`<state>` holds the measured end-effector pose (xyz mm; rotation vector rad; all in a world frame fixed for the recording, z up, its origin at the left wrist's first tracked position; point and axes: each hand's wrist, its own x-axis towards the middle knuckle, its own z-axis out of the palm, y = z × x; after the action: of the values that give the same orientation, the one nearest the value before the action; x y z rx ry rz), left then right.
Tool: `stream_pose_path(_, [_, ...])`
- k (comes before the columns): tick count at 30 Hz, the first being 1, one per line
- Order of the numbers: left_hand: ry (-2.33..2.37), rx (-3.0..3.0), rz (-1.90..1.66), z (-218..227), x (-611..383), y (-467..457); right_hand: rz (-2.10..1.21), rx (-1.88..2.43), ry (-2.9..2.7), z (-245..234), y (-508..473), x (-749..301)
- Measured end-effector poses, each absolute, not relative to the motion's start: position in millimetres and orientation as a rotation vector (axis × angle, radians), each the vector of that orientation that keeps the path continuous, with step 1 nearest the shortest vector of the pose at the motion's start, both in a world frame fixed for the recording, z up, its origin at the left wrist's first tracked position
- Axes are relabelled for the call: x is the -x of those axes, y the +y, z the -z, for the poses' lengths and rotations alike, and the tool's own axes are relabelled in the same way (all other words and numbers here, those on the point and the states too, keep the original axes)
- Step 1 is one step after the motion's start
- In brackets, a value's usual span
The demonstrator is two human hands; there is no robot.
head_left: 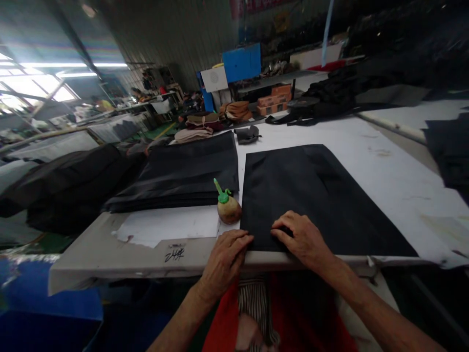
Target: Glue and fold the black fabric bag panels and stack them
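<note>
A black fabric sheet (304, 190) lies flat in front of me, its near edge along the table's front edge. My left hand (229, 252) is closed at the sheet's near left corner, with thumb and fingers pressed together on it. Farther right, my right hand (302, 239) rests on the sheet near the front edge. Its fingers are curled, and thumb and forefinger come together on the fabric. Just beyond my left hand stands a squat, brownish bottle (229, 210) with a green cap and pointed nozzle, touching neither hand.
A stack of black fabric sheets (186, 171) lies left of the bottle, beside white paper (172, 227). Behind are a small grey roll (247, 134), folded cloth (234, 111) and orange-brown boxes (273, 101). Dark fabric (330, 95) is heaped at the back right.
</note>
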<state>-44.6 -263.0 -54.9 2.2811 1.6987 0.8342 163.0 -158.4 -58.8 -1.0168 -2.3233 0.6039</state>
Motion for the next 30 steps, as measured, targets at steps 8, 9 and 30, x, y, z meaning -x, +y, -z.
stream_pose_path(8, [1.717,-2.445,-0.645,55.1,45.6,-262.4,-0.429,1.117,-2.390,57.3,-156.8,-151.7])
stream_pose_path(9, [1.722,-2.438,-0.635,55.3,45.5,-262.3,-0.414,1.115,-2.398,58.2,-156.8,-151.7])
stream_pose_path(30, [1.873,-1.595,-0.975,40.8,52.1,-248.3,-0.370,1.198,-1.963,51.5,-132.5,-225.7])
